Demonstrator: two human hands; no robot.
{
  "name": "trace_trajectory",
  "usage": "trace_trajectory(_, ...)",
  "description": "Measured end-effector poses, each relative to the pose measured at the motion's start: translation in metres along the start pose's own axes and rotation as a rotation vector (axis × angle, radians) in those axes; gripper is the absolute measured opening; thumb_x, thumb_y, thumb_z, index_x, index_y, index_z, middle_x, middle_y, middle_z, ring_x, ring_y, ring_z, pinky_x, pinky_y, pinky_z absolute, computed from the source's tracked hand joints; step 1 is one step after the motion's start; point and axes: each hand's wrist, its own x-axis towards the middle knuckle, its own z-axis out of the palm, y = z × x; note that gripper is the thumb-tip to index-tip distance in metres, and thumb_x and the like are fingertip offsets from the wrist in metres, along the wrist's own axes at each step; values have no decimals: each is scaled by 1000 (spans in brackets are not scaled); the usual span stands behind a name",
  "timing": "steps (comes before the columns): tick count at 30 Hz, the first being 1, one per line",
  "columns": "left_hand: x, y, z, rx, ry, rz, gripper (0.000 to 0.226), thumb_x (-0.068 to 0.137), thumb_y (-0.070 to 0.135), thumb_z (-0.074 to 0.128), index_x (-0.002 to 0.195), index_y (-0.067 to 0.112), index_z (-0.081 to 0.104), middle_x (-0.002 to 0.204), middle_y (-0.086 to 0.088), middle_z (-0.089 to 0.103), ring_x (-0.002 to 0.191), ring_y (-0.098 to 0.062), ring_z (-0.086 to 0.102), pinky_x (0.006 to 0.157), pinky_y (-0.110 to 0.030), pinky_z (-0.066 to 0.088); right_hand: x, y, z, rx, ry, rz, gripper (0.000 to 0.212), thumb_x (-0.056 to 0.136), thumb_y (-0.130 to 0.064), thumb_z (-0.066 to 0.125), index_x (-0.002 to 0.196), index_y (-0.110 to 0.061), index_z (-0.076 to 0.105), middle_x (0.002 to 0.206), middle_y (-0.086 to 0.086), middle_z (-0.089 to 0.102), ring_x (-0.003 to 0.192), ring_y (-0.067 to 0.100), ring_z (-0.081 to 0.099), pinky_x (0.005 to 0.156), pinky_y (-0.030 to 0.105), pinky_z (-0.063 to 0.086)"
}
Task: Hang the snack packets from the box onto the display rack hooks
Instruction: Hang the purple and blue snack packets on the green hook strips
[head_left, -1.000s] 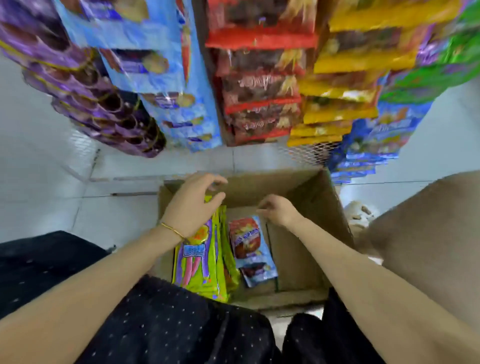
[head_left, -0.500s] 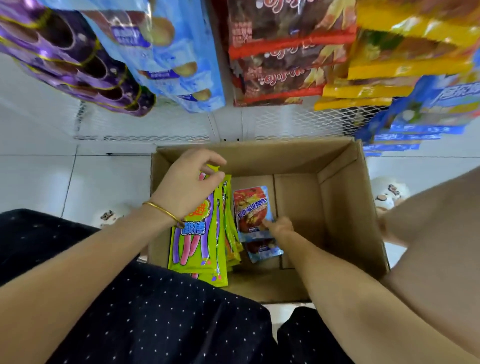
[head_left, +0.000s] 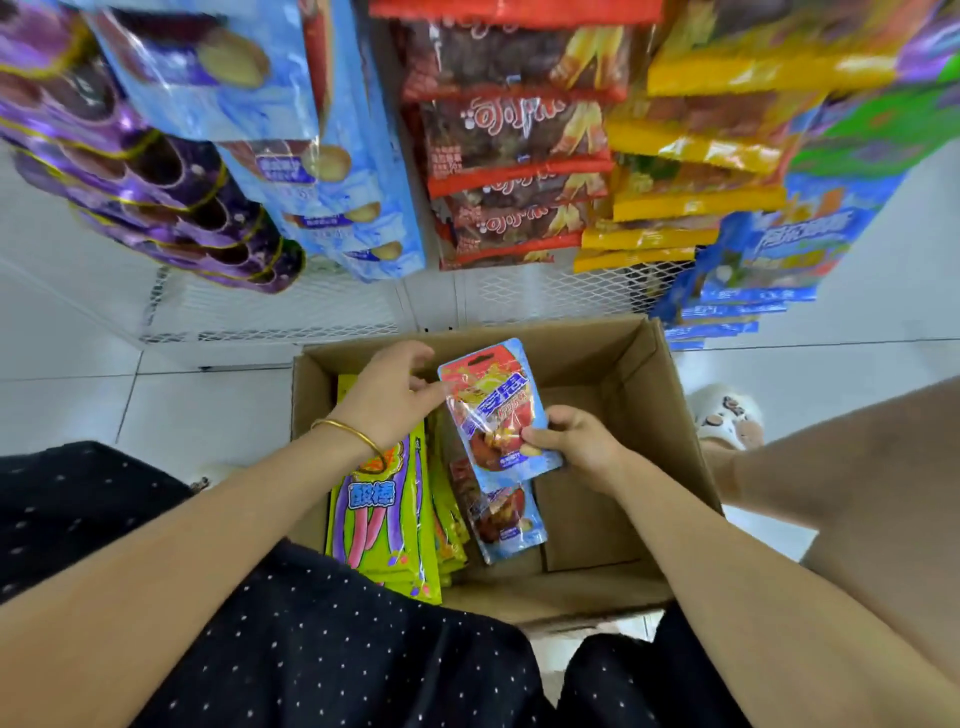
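An open cardboard box (head_left: 665, 415) stands on the floor below me. My right hand (head_left: 576, 447) grips the lower right edge of a blue and red snack packet (head_left: 496, 410), lifted above the box. My left hand (head_left: 387, 397), with a gold bangle on its wrist, pinches the packet's left edge with thumb and fingers. A second blue and red packet (head_left: 501, 519) lies flat in the box. Several green and yellow packets (head_left: 384, 514) stand along the box's left side. The display rack (head_left: 519, 291), a white mesh panel, rises behind the box.
Rows of hung packets fill the rack: purple (head_left: 156, 192), light blue (head_left: 322, 156), red (head_left: 519, 171), yellow (head_left: 691, 166) and blue (head_left: 753, 270). A slippered foot (head_left: 727, 415) is right of the box. My dark dotted clothing (head_left: 311, 649) covers the near edge. White tiles surround the box.
My right hand went down into the box, took the upper blue and red packet and raised it. My left hand left the green packets and now pinches the raised packet.
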Motion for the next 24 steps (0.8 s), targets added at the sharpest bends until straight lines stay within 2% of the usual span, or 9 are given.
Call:
trace_trajectory(4, -4, 15, -3, -216, 20, -54, 40, 79, 22, 72, 111, 9, 54, 104, -4, 63, 99, -20, 62, 86, -37, 50, -38, -48, 4, -37, -98, -179, 12, 85, -1, 60, 97, 1, 62, 86, 5, 72, 78, 16, 68, 75, 27, 55)
trace_trajectory(6, -10, 24, -10, -278, 46, 15, 12, 82, 18, 68, 91, 21, 60, 76, 4, 68, 72, -8, 63, 68, -33, 49, -57, -65, 8, -63, -125, -221, 16, 87, -1, 59, 102, 3, 61, 92, 8, 70, 83, 19, 67, 79, 30, 55)
trace_trajectory(9, -21, 42, -21, -376, 107, 71, 22, 87, 7, 60, 81, 28, 57, 52, 12, 63, 52, -1, 60, 61, -29, 49, -84, -91, 17, -126, -125, -299, 26, 87, -6, 61, 112, -4, 57, 108, 11, 67, 97, 24, 65, 86, 37, 54)
trace_trajectory(12, -41, 63, -37, -351, 118, 188, 16, 87, 7, 60, 84, 23, 59, 59, 14, 63, 55, 3, 61, 51, -13, 48, -113, -120, 31, -192, -31, -544, 31, 88, -11, 61, 111, -29, 51, 109, 2, 64, 99, 15, 64, 88, 39, 54)
trace_trajectory(15, -61, 86, -59, -295, 116, 291, 12, 88, 7, 59, 88, 18, 62, 64, 12, 65, 56, 6, 60, 52, -13, 48, -148, -148, 53, -281, 82, -882, 47, 86, -8, 64, 113, -37, 39, 119, 5, 57, 99, 16, 64, 79, 34, 56)
trace_trajectory(17, -75, 105, -78, -308, 107, 352, 13, 88, 0, 56, 94, 10, 61, 64, 10, 66, 55, 5, 61, 53, -13, 49, -169, -166, 68, -373, 154, -1067, 50, 85, -3, 64, 111, -37, 37, 117, -20, 52, 94, 9, 65, 74, 26, 56)
trace_trajectory(19, -93, 129, -106, -305, 104, 383, 17, 89, -1, 53, 88, 15, 59, 59, 12, 66, 55, 4, 61, 48, -11, 47, -189, -187, 81, -479, 242, -1204, 50, 85, -5, 65, 105, -41, 37, 108, -38, 45, 87, 5, 62, 72, 22, 52)
trace_trajectory(21, -113, 153, -141, -240, 126, 431, 17, 91, 8, 53, 86, 25, 57, 71, 8, 69, 63, 0, 66, 52, -21, 54, -209, -216, 92, -568, 321, -1328, 45, 85, -6, 65, 102, -41, 42, 98, -34, 48, 80, 0, 56, 68, 13, 42)
trace_trajectory(24, -140, 191, -205, -71, 335, 526, 9, 89, 29, 55, 81, 26, 58, 80, -7, 70, 71, -17, 71, 66, -41, 56, -241, -268, 109, -660, 364, -1552, 26, 82, -2, 64, 102, -18, 61, 97, -24, 50, 87, -21, 45, 76, 0, 32)
